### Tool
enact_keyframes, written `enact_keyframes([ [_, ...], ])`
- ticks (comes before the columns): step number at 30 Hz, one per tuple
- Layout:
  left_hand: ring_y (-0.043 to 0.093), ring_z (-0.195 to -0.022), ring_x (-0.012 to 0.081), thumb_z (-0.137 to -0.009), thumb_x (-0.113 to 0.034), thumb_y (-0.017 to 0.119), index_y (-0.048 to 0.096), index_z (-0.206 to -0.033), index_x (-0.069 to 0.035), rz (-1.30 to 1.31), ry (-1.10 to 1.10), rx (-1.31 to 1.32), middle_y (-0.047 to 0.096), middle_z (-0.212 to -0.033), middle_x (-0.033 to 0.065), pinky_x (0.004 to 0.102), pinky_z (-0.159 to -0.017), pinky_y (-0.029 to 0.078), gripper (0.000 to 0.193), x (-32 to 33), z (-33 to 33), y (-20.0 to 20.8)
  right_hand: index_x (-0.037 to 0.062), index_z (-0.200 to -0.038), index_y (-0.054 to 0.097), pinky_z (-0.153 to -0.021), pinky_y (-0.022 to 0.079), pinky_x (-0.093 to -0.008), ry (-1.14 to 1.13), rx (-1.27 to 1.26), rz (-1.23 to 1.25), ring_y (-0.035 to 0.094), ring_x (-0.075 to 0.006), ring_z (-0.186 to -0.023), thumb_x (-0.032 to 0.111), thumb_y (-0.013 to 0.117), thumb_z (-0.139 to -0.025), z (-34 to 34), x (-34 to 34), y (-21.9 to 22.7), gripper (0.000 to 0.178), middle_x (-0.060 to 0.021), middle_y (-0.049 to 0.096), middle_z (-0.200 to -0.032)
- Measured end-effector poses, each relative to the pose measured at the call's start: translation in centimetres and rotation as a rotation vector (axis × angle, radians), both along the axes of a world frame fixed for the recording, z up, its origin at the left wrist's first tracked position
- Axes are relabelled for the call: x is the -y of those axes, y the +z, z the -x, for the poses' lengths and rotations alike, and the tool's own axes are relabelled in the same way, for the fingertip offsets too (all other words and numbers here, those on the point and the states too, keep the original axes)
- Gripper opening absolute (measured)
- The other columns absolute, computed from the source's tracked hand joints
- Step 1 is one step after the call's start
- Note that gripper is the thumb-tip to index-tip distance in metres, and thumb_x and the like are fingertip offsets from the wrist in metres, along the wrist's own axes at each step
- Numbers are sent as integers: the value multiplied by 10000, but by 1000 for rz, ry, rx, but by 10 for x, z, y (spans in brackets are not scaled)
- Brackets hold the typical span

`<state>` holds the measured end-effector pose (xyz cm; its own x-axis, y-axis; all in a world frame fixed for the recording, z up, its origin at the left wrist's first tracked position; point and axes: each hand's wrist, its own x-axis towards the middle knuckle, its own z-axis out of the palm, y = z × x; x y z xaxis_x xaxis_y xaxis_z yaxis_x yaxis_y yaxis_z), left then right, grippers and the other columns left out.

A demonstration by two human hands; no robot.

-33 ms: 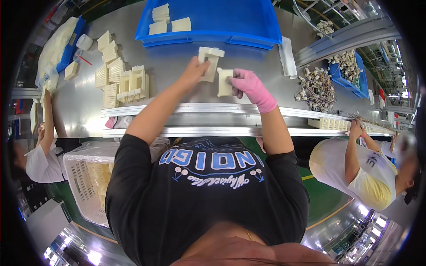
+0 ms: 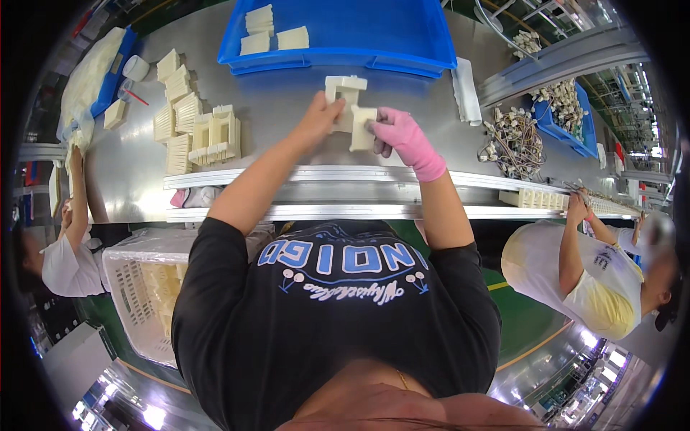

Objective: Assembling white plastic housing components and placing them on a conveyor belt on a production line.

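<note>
My bare left hand (image 2: 320, 121) grips a cream plastic frame (image 2: 346, 82) with an open window in it, held over the metal table. In a pink glove with greyish fingertips, my right hand (image 2: 404, 140) pinches a small flat cream panel (image 2: 362, 131) by its right edge. The panel overlaps the frame's lower right part in this view; whether the two touch, I cannot tell. To the left stand more cream frames (image 2: 215, 136), beside stacks of thin cream panels (image 2: 188, 111).
Beyond my hands a blue bin (image 2: 338, 61) holds several cream panel stacks (image 2: 293, 38). A white cloth (image 2: 466, 93) and a tangle of wired connectors (image 2: 512, 147) lie to the right. Metal rails (image 2: 323, 212) run along the near edge. Co-workers (image 2: 575, 266) are at both sides.
My hands have come closer together. The frame has shifted slightly right, and the panel has moved slightly up and left, now overlapping it.
</note>
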<state>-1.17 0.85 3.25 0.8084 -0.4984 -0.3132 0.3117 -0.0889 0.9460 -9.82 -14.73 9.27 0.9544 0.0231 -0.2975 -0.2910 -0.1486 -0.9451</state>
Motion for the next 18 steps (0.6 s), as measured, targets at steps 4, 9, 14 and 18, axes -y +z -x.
enact_keyframes([
  [4,509,-820,154,-898,-341,364,345,-1059,-94,169,-60,-7,477,-962,77,335,-584,503,295,10,28,-4,1,-887,503,-446,421,-284,-251,165,278,530,-160,-489,192,542,-767,-5,-13,-25,229,-100,548,-614],
  [9,505,-829,132,-923,-309,291,342,-1080,-83,362,-59,98,464,-975,72,298,-652,488,280,8,30,-15,35,-1100,361,-477,421,-322,-285,638,619,546,-261,-521,135,537,-774,4,-40,-35,384,-108,534,-631],
  [14,487,-852,109,-930,-300,265,345,-1110,-65,435,-59,101,463,-989,68,239,-714,451,307,10,32,-6,31,-1105,373,-480,425,-322,-306,668,531,547,-245,-518,88,562,-757,5,-36,-39,400,-93,533,-630],
  [18,466,-871,99,-931,-296,266,351,-1127,-72,391,-55,188,468,-984,58,236,-727,422,310,13,26,-19,29,-1108,370,-477,425,-320,-301,660,543,551,-241,-529,90,560,-761,4,-36,-37,400,-94,533,-633],
])
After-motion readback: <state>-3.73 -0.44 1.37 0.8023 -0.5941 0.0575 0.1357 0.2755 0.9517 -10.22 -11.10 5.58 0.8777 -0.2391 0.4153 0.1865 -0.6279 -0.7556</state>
